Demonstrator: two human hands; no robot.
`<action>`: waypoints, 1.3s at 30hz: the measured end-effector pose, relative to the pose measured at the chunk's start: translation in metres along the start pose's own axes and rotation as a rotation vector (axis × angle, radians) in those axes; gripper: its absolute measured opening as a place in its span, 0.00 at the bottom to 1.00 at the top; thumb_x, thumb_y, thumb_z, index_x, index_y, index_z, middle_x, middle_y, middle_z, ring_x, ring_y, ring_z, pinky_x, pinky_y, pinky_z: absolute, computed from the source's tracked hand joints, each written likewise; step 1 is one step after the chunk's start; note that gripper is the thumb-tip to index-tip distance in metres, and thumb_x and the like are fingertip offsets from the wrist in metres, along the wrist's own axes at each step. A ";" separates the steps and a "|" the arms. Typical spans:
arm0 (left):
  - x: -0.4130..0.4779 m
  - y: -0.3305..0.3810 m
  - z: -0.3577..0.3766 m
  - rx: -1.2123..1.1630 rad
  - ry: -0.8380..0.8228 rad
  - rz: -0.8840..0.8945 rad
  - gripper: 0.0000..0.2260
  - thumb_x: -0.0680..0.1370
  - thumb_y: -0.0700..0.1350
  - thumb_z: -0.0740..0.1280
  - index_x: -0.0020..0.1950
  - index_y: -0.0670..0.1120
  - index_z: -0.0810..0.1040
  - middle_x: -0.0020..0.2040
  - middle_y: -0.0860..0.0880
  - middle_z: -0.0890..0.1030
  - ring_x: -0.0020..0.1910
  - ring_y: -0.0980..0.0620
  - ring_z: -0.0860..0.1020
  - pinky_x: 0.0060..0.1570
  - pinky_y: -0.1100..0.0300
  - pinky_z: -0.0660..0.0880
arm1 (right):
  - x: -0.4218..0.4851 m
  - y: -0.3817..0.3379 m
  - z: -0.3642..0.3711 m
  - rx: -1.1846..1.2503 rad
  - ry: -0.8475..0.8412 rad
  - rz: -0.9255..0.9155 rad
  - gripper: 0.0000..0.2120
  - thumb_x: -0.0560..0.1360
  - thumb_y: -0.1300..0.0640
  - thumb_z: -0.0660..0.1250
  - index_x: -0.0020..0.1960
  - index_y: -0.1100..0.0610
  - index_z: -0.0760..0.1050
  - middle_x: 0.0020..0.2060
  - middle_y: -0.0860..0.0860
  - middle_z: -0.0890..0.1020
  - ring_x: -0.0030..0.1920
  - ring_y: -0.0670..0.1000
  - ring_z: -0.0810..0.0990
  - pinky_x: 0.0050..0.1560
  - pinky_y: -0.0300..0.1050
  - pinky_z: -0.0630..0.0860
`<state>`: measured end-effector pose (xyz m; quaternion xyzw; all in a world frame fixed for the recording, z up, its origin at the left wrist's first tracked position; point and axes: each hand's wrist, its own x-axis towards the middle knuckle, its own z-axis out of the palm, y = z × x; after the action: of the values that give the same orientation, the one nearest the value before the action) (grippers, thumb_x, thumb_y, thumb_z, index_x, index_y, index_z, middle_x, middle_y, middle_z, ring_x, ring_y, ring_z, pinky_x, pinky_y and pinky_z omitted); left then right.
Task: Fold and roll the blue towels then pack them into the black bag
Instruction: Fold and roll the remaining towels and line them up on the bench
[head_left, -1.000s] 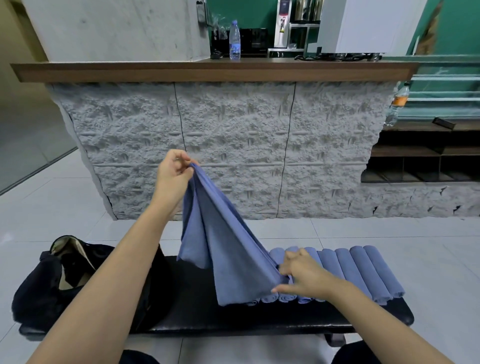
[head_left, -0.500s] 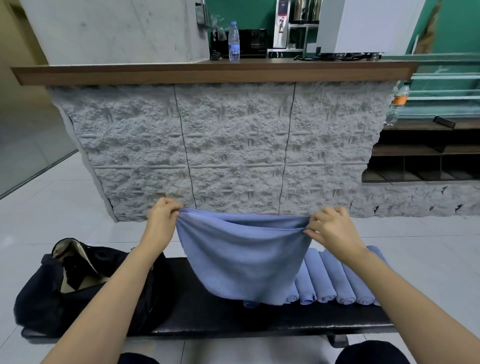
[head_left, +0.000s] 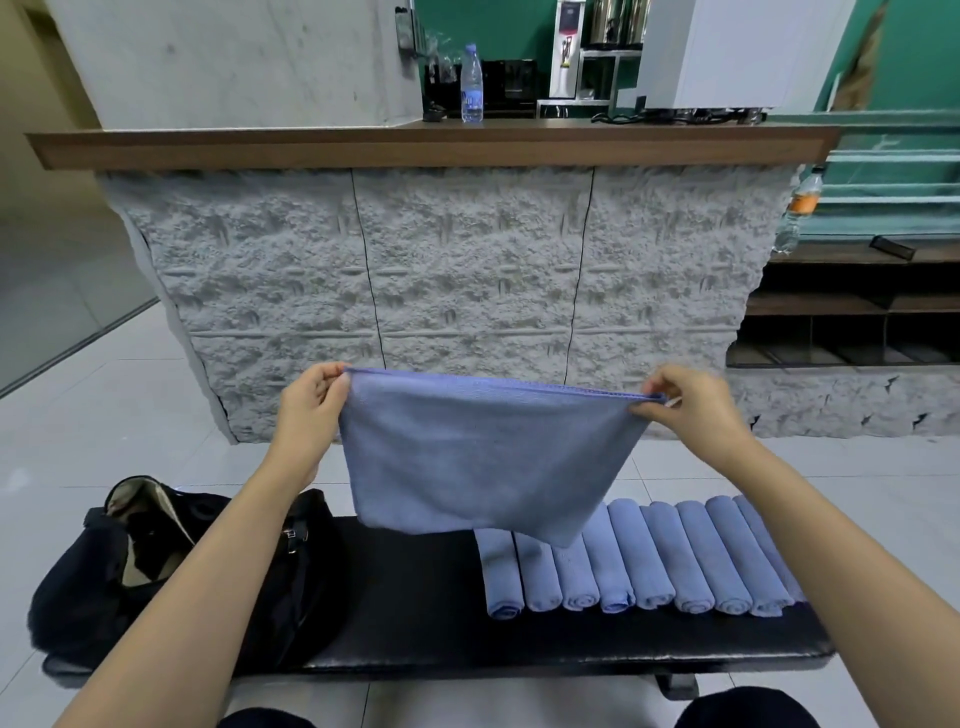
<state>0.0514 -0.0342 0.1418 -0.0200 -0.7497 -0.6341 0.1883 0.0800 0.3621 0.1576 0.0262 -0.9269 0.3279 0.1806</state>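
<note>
A blue towel (head_left: 483, 457) hangs stretched in the air above the black bench (head_left: 415, 613). My left hand (head_left: 311, 405) pinches its top left corner, and my right hand (head_left: 691, 405) pinches the top right corner. The top edge is pulled taut between them. Several rolled blue towels (head_left: 639, 561) lie side by side on the right half of the bench, the leftmost partly hidden behind the hanging towel. The black bag (head_left: 156, 566) sits open at the bench's left end, under my left forearm.
A rough stone-faced counter (head_left: 467, 270) with a wooden top stands close behind the bench. A water bottle (head_left: 471, 85) and appliances sit on it. Dark wooden shelves (head_left: 852, 312) are at the right. Pale floor tiles surround the bench.
My right hand rose from the bench to the towel's other top corner, and my left hand came down. The bunched towel is now spread wide and taut between both hands.
</note>
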 end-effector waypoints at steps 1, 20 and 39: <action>0.000 0.001 -0.001 0.009 -0.030 0.009 0.07 0.81 0.38 0.60 0.53 0.45 0.76 0.46 0.52 0.80 0.45 0.59 0.77 0.42 0.68 0.73 | 0.001 -0.001 -0.002 0.067 -0.033 0.046 0.09 0.68 0.62 0.75 0.38 0.54 0.75 0.35 0.51 0.79 0.38 0.52 0.75 0.36 0.33 0.69; -0.011 -0.031 -0.022 -0.623 -0.337 -0.567 0.16 0.74 0.46 0.65 0.57 0.39 0.81 0.56 0.44 0.81 0.57 0.50 0.77 0.58 0.57 0.70 | -0.020 0.021 -0.011 1.131 -0.415 0.419 0.16 0.67 0.53 0.71 0.50 0.62 0.81 0.42 0.55 0.83 0.40 0.49 0.82 0.41 0.39 0.80; -0.063 0.047 0.105 -0.059 -0.158 -0.039 0.13 0.76 0.41 0.69 0.34 0.56 0.84 0.35 0.49 0.84 0.37 0.54 0.81 0.41 0.54 0.79 | -0.039 -0.119 0.095 0.589 0.110 0.155 0.05 0.71 0.60 0.72 0.37 0.56 0.79 0.31 0.50 0.82 0.35 0.51 0.82 0.42 0.54 0.81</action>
<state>0.0956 0.0893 0.1540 -0.0607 -0.7435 -0.6558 0.1158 0.1058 0.2070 0.1469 -0.0111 -0.7799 0.5964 0.1895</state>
